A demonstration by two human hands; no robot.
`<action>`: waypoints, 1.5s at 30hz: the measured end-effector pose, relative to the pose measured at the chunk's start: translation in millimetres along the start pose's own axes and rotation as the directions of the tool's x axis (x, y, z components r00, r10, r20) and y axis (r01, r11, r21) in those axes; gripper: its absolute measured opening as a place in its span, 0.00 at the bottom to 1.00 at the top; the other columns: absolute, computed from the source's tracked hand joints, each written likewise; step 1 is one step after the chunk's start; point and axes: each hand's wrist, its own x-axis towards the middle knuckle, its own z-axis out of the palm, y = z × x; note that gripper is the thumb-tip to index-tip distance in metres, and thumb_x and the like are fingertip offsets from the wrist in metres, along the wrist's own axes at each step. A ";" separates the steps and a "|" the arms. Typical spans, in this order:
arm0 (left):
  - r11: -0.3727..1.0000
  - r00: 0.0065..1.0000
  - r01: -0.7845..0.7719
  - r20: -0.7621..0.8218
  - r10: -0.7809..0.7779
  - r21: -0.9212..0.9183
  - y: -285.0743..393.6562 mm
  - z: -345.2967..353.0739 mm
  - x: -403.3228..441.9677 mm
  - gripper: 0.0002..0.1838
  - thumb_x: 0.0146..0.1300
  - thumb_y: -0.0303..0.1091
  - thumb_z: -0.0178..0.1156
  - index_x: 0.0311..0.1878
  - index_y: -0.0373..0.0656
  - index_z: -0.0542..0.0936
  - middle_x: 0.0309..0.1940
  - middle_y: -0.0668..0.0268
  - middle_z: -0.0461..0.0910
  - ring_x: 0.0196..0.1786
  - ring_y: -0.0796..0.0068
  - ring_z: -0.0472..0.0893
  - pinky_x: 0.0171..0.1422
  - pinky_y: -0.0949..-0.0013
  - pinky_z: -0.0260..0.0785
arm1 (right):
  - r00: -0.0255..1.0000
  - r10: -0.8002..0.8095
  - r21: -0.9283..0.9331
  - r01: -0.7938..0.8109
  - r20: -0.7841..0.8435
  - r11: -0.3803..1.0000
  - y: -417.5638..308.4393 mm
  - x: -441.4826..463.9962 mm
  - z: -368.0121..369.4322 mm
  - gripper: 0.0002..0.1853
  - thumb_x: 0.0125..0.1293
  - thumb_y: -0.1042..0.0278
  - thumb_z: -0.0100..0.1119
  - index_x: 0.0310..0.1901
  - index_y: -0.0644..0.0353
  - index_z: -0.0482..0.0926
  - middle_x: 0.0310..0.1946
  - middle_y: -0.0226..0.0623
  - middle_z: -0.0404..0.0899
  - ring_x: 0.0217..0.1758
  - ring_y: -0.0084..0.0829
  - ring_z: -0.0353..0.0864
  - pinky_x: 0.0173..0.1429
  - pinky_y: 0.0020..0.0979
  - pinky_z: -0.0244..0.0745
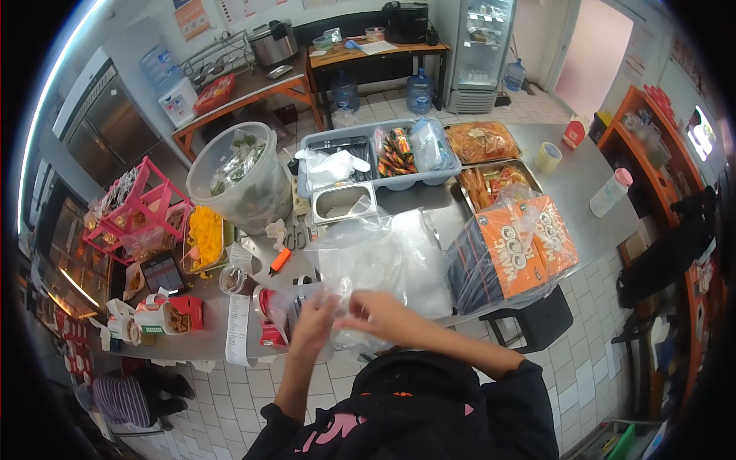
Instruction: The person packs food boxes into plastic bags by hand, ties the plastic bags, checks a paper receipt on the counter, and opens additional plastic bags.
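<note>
My left hand point(313, 328) and my right hand point(383, 316) are close together at the front edge of the steel table. The fingers of both are closed in a pinch on a clear plastic bag point(349, 345), which hangs in front of my body. Just beyond my hands lies a stack of clear plastic bags point(418, 257). Left of my left hand is a red and white dispenser-like item point(271, 316), partly covered by see-through plastic. An orange-handled cutter point(280, 261) lies farther up.
Orange printed boxes in plastic point(529, 253) stand to the right. Behind are a blue-grey bin point(307, 146), a steel pan point(343, 203) and a big clear bucket point(201, 169). Food cartons point(159, 316), a long receipt point(238, 326) and a pink rack point(138, 201) occupy the left. Another person point(126, 400) is lower left.
</note>
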 end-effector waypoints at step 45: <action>0.949 0.985 -0.083 -0.120 0.124 0.305 116.2 122.5 25.0 0.36 0.64 0.61 0.36 0.68 0.48 0.51 0.67 0.61 0.52 0.68 0.58 0.55 0.66 0.41 0.43 | 0.855 0.357 -0.386 -0.206 0.376 0.899 98.1 -72.3 -310.3 0.18 0.57 0.57 0.60 0.24 0.69 0.77 0.11 0.32 0.71 0.13 0.26 0.67 0.22 0.26 0.62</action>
